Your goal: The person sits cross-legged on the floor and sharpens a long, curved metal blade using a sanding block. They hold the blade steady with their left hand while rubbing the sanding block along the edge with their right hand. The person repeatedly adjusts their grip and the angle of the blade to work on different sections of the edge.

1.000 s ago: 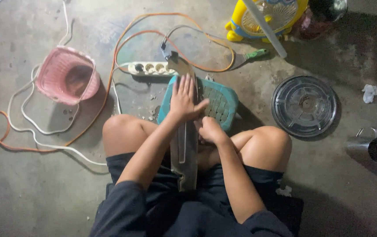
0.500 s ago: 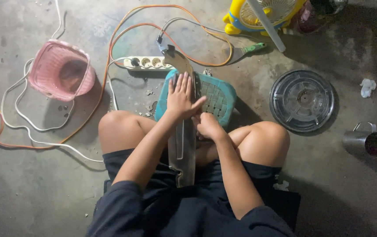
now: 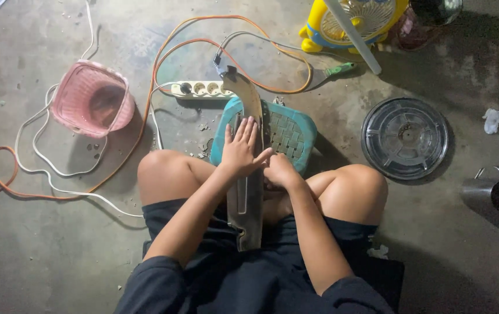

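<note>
The person sits cross-legged on a bare concrete floor (image 3: 57, 261), and the whole arrangement reads much the same as a second ago: the view has only shifted a little, and the things around the knees lie where they lay.

The largest piece in hand is a long, curved grey fan blade (image 3: 248, 174), running from the lap up over a teal woven stool (image 3: 287, 134) that stands just ahead of the shins. The blade has not slid; its far tip still points toward the white power strip (image 3: 200, 89) beyond the stool.

The left hand (image 3: 241, 152) stays flat on the blade, fingers straight and slightly spread, pressing it down onto the stool top. Over the last second it has crept marginally, nothing more. The right hand (image 3: 281, 171) remains curled at the blade's right edge, just beside the left thumb; whether its fingers clamp on the blade or on something small beneath cannot be told from above.

So the change is slight: the hold is steady, and the work looks to be a pressing or rubbing on one spot, not a repositioning.

Well apart lie a pink basket (image 3: 92, 99), a round clear fan guard (image 3: 405, 138) and a steel cup (image 3: 494, 192).
</note>
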